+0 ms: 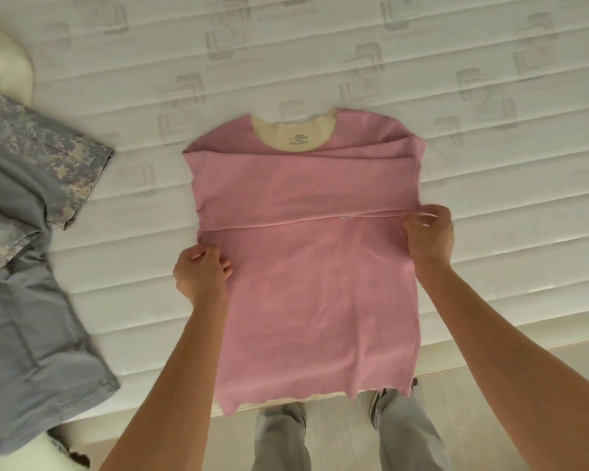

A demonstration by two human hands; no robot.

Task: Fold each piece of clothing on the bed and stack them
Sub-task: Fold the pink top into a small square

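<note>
The pink long-sleeved knit shirt with a cream inner lining (306, 266) lies flat on the white quilted mattress (320, 56), neckline away from the person and hem hanging just over the near mattress edge. Both sleeves are folded across the chest, forming a horizontal band below the neckline; a printed size label shows inside the collar. The left hand (201, 271) pinches the left side edge of the shirt, fingers curled on the fabric just below the sleeve band. The right hand (427, 232) pinches the right side edge of the shirt at the lower edge of the sleeve band. Left of the shirt, apart from it, lies a grey garment with camouflage-patterned panels (31, 232). Below the shirt hem, the person's grey trouser legs (398, 430) are visible.
</note>
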